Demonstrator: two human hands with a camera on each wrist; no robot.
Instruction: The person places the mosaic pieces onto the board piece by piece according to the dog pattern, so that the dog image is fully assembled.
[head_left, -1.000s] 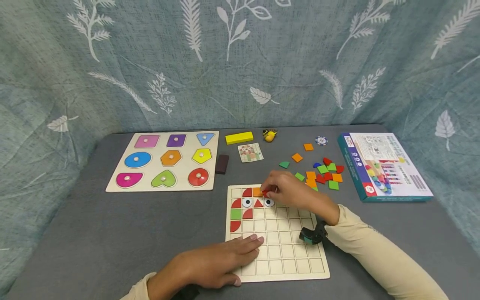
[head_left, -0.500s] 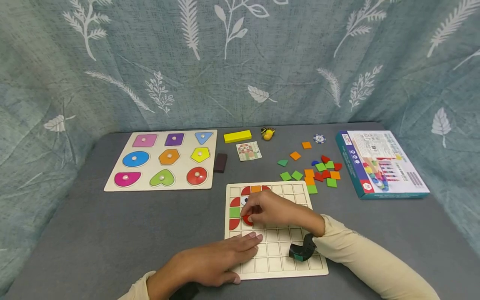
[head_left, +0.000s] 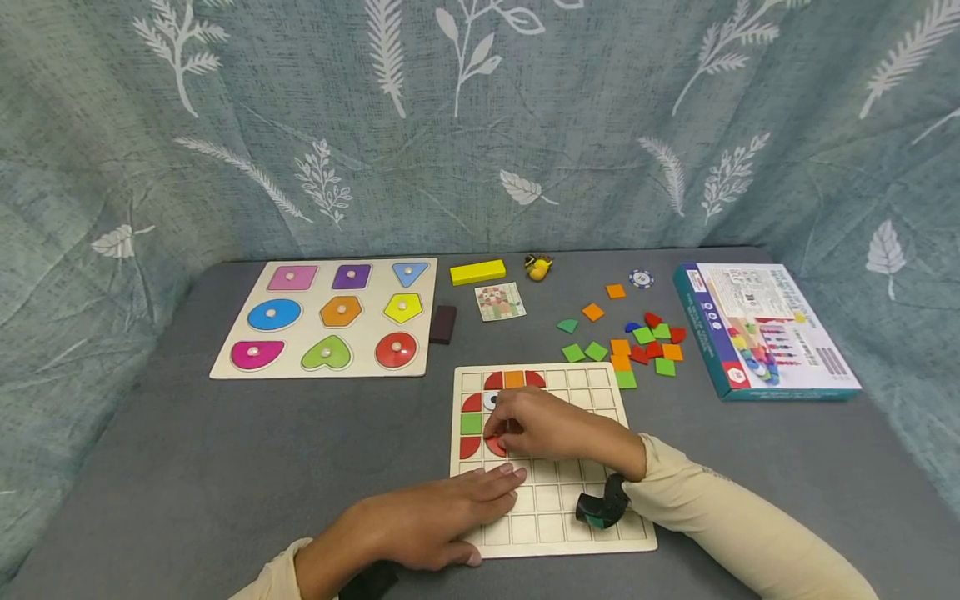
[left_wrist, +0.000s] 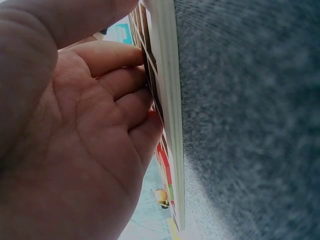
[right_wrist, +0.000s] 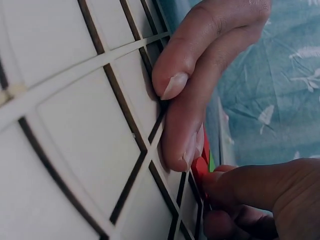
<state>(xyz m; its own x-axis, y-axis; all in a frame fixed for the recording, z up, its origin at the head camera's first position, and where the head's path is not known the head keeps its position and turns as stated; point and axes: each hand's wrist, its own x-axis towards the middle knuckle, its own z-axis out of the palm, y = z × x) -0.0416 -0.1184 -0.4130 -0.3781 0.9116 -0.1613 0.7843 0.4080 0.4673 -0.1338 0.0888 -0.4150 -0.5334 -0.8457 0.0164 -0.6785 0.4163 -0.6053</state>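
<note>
My right hand (head_left: 551, 423) is over the upper left of a wooden grid board (head_left: 558, 542), its thumb and fingertips pinching a red rounded tile (head_left: 495, 447). The right wrist view shows this red tile (right_wrist: 201, 172) between thumb and finger against the board. Nearby cells hold other red tiles (head_left: 469, 447), a green square tile (head_left: 471, 424), an orange square tile (head_left: 513, 379) and a round eye tile (head_left: 490, 401), partly covered by the hand. My left hand (head_left: 442, 521) rests with outstretched fingers on the board's lower left; its palm (left_wrist: 85, 130) shows in the left wrist view.
Loose green, orange and red tiles (head_left: 620, 362) lie behind the board. A picture card (head_left: 500, 302), yellow block (head_left: 477, 272), bee figure (head_left: 537, 267) and dark block (head_left: 442, 325) stand farther back. A shape puzzle (head_left: 292, 367) is at left, a box (head_left: 772, 333) at right.
My right hand has left a red tile in the top row and moved down and left. It now pinches a red tile, shifted slightly toward me. The left hand stays still.
</note>
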